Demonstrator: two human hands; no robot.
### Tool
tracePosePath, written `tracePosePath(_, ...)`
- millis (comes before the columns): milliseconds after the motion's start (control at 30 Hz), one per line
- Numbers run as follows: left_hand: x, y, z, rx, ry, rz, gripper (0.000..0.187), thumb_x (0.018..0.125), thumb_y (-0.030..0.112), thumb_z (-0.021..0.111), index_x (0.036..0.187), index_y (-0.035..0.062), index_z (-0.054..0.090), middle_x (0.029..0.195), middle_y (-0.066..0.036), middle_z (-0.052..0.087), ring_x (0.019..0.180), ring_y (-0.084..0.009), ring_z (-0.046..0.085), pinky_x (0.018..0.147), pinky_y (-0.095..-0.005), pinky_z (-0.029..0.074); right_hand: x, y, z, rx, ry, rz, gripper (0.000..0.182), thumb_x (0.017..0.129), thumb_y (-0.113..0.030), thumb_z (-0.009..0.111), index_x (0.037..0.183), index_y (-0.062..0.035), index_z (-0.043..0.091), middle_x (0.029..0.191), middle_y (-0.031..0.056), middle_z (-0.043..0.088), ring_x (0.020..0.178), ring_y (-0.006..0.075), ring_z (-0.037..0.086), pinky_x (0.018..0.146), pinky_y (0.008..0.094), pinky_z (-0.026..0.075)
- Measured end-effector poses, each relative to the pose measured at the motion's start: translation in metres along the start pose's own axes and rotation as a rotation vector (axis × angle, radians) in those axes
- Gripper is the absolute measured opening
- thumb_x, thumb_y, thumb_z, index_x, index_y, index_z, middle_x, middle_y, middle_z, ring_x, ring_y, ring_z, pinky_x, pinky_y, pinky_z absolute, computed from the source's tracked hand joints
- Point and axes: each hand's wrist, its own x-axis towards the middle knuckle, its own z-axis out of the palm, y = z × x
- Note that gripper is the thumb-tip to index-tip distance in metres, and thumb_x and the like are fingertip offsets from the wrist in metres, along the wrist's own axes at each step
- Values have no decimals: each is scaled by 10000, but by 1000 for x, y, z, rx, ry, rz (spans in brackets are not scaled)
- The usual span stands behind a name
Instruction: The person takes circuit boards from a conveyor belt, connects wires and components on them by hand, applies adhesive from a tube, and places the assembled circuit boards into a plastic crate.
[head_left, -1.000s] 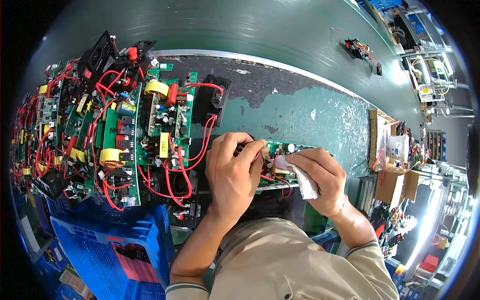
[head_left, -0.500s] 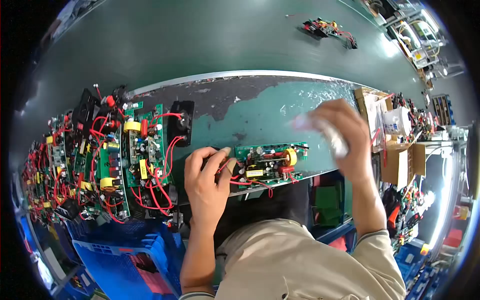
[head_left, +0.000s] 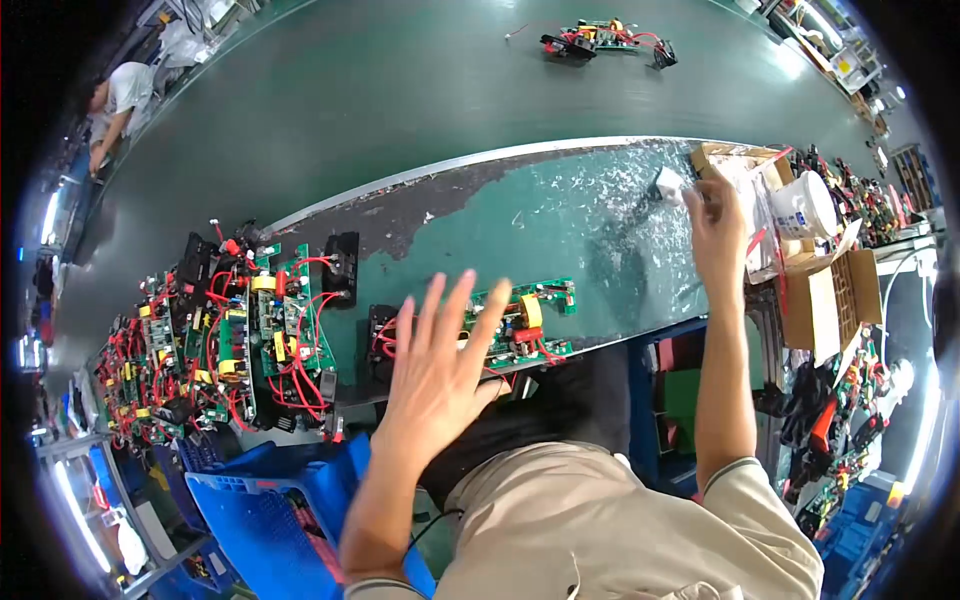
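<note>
A green circuit board (head_left: 540, 322) with a yellow coil and red wires lies at the bench's front edge. My left hand (head_left: 440, 350) is raised over its left part, fingers spread, holding nothing and hiding some of the board. Beside that hand sits a black part (head_left: 382, 330) with red wires. My right hand (head_left: 716, 215) is at the right, its fingers bent and closed around the end of a small white object (head_left: 670, 184) near the open cardboard box (head_left: 708, 158).
Many wired circuit boards (head_left: 230, 345) stand crowded at the left, above a blue crate (head_left: 250, 510). Another board assembly (head_left: 605, 38) lies on the far green surface. A white tub (head_left: 803, 207) and cardboard divider (head_left: 835, 305) are at the right. Another person (head_left: 125, 95) bends at the far left.
My left hand has come off the board and its fingers have spread. My right hand has moved right, towards the cardboard box, with the white object. The whole view has shifted.
</note>
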Motion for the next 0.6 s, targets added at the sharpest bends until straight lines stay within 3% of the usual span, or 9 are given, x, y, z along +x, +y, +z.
tracePosePath(100, 24, -14, 22, 181, -175, 101, 1232, 636, 288, 929, 1631, 187, 209, 1624, -220, 277, 1457, -473, 316, 1184, -616, 263, -62, -40, -8, 321, -269, 83, 332, 954, -94, 693, 1271, -13, 638, 854, 82, 692, 724, 137, 614, 698, 304, 515)
tracePosePath(233, 16, -6, 39, 224, -139, 192, 1186, 631, 299, 918, 1619, 178, 274, 1373, -249, 489, 1237, -384, 502, 998, -530, 428, -118, -44, -20, 456, -501, 194, 311, 976, -44, 647, 1283, -2, 628, 912, 61, 688, 770, 94, 599, 702, 259, 501)
tracePosePath(333, 2, 3, 52, 273, -88, 191, 1152, 628, 376, 903, 1603, 177, 324, 1269, -203, 527, 1148, -354, 518, 869, -492, 420, -123, -14, -23, 431, -494, 278, 323, 1011, -72, 608, 1329, -17, 613, 954, 39, 674, 780, 69, 565, 680, 226, 470)
tracePosePath(433, -25, 20, 41, 324, 150, 160, 790, 844, 236, 636, 1581, 139, 368, 1245, -189, 541, 1108, -328, 530, 855, -480, 405, -100, 6, -13, 535, -417, 188, 344, 1035, -120, 584, 1363, -17, 601, 959, 33, 663, 769, 67, 546, 686, 217, 450)
tracePosePath(467, -35, 29, 34, 351, 238, 106, 843, 810, 263, 689, 1576, 120, 369, 1234, -186, 539, 1103, -325, 527, 861, -471, 398, -87, 11, -7, 556, -398, 152, 354, 1041, -132, 578, 1374, -14, 597, 960, 31, 660, 759, 66, 537, 683, 216, 443)
tracePosePath(600, -102, 59, -54, 254, 276, -177, 1156, 621, 346, 868, 1597, 95, 300, 1243, -180, 500, 1112, -338, 511, 881, -480, 392, -45, 2, 36, 627, -526, -10, 369, 1061, -167, 555, 1407, -41, 591, 932, 25, 643, 712, 57, 485, 639, 222, 403)
